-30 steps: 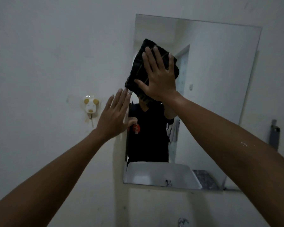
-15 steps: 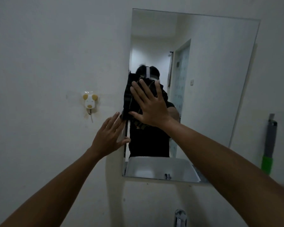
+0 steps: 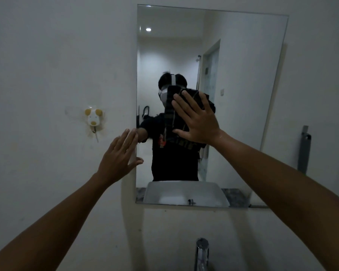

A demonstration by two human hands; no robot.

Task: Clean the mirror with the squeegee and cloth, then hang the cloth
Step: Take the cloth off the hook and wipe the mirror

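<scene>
A frameless rectangular mirror point(image 3: 243, 94) hangs on the white wall. My right hand point(image 3: 199, 120) lies flat with fingers spread, pressing a dark folded cloth point(image 3: 173, 118) against the glass near the mirror's middle. My left hand point(image 3: 119, 155) is open with its palm flat on the wall at the mirror's left edge, and its thumb reaches onto the glass. A grey squeegee handle point(image 3: 304, 149) stands upright against the wall right of the mirror; its lower part is hidden by my right arm.
A small white and yellow dog-shaped wall hook point(image 3: 93, 118) sits on the wall left of the mirror. A chrome tap point(image 3: 201, 253) rises at the bottom centre. The mirror reflects a white basin and a person in black.
My right hand slid the cloth from the mirror's upper left down to its left edge, then right toward the middle. My left hand stayed at the mirror's left edge.
</scene>
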